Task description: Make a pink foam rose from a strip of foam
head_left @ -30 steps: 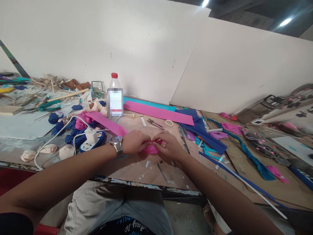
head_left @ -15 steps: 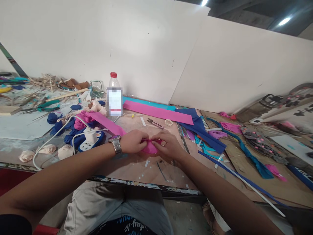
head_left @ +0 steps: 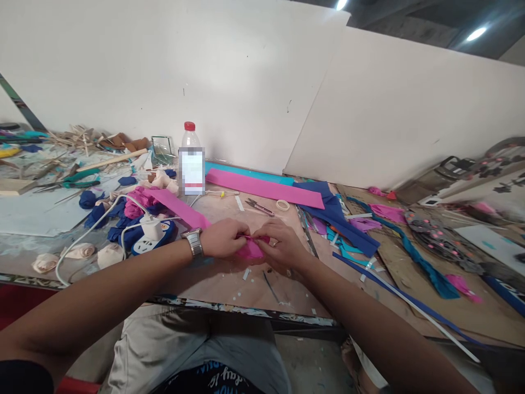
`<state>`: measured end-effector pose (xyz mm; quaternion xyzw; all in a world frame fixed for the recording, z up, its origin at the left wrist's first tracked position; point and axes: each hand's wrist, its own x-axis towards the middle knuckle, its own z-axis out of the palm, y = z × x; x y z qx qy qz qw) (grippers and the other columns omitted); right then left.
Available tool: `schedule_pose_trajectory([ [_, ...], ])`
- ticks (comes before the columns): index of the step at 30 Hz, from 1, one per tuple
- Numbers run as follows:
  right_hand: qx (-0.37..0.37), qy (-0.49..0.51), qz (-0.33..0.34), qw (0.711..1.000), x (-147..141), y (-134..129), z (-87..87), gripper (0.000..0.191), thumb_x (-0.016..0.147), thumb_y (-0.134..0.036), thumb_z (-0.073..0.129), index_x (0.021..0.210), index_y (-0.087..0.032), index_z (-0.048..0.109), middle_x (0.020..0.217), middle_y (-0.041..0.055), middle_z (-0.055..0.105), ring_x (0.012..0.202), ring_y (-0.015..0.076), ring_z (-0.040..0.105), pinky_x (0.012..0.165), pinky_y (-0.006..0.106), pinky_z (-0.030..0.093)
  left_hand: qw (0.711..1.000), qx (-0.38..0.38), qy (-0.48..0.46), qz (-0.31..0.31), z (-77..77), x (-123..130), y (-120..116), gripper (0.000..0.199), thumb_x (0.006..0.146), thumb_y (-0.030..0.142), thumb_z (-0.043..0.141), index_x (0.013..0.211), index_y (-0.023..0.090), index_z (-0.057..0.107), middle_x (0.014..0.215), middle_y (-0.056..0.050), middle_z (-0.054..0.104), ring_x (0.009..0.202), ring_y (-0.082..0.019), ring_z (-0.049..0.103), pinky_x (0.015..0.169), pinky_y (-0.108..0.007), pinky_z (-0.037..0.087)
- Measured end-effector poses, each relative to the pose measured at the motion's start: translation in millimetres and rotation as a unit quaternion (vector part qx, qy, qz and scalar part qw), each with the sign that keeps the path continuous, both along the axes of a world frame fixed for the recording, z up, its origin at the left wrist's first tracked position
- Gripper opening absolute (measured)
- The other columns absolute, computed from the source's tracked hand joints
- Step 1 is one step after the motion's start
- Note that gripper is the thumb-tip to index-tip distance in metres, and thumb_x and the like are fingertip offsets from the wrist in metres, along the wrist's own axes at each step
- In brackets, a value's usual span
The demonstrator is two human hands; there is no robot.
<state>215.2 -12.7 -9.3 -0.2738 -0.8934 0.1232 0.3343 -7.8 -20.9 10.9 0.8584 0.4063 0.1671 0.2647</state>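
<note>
A small bright pink piece of paper (head_left: pixel 251 250) is held between my two hands, low over the middle of the table. My left hand (head_left: pixel 225 238), below a silver watch, pinches its left part with thumb and forefinger. Close beside it, my right hand (head_left: pixel 281 243) pinches the top and right side. Behind my left wrist, a pink strip (head_left: pixel 180 209) slopes down toward my hand; whether it joins the held piece is hidden. Small pliers or scissors (head_left: pixel 260 207) and a cream tape ring (head_left: pixel 283 205) rest beyond my hands.
A long pink strip (head_left: pixel 266 190) lies over a turquoise one at the back, near a red-capped bottle (head_left: pixel 191 137). Crumpled pink flowers (head_left: pixel 137 202), a blue power strip (head_left: pixel 153 238) and a white cable are left. Blue sheets (head_left: pixel 328 205) and a white stick (head_left: pixel 430 316) are right.
The held pink piece has changed shape slightly, looking more bunched and folded. My right fingers have shifted a little on it; both hands stay in nearly the same place.
</note>
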Motion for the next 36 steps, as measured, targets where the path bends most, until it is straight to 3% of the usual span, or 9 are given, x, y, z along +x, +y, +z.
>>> schedule_pose_trajectory([
  [4, 0.021, 0.001, -0.001, 1.0, -0.3, 0.1, 1.3, 0.012, 0.087, -0.015, 0.066, 0.09, -0.024, 0.073, 0.08, 0.0024, 0.075, 0.079, 0.02, 0.065, 0.081, 0.037, 0.049, 1.0, 0.0, -0.012, -0.017, 0.9, -0.8, 0.3, 0.022, 0.091, 0.026, 0.049, 0.087, 0.017, 0.069, 0.079, -0.002, 0.07, 0.071, -0.016, 0.059, 0.065, -0.027, 0.038],
  [8, 0.024, 0.003, 0.001, 1.0, -0.3, 0.0, 2.8, 0.014, 0.087, -0.013, 0.065, 0.09, -0.024, 0.073, 0.082, 0.0021, 0.075, 0.08, 0.0196, 0.066, 0.082, 0.037, 0.049, 1.0, 0.003, -0.025, -0.015, 1.9, -1.1, 0.8, 0.035, 0.098, 0.038, 0.045, 0.081, 0.016, 0.065, 0.076, -0.002, 0.067, 0.07, -0.015, 0.057, 0.064, -0.027, 0.038],
  [26, 0.023, -0.013, -0.029, 0.999, 1.8, 1.0, 1.1, 0.006, 0.091, -0.022, 0.069, 0.093, -0.024, 0.074, 0.083, 0.0033, 0.077, 0.083, 0.0219, 0.066, 0.085, 0.042, 0.047, 0.999, 0.008, -0.043, 0.005, -1.2, -0.6, 0.9, 0.028, 0.096, 0.033, 0.051, 0.084, 0.016, 0.069, 0.074, -0.001, 0.069, 0.067, -0.014, 0.058, 0.062, -0.026, 0.037],
  [36, 0.01, -0.025, -0.055, 0.998, 1.1, -0.3, 0.3, 0.005, 0.091, -0.02, 0.069, 0.093, -0.024, 0.071, 0.09, 0.0035, 0.077, 0.094, 0.0246, 0.066, 0.093, 0.044, 0.044, 0.989, 0.135, 0.04, 0.033, -5.4, 3.2, -3.8, 0.025, 0.097, 0.034, 0.052, 0.089, 0.02, 0.071, 0.077, -0.003, 0.071, 0.072, -0.018, 0.062, 0.061, -0.029, 0.033],
])
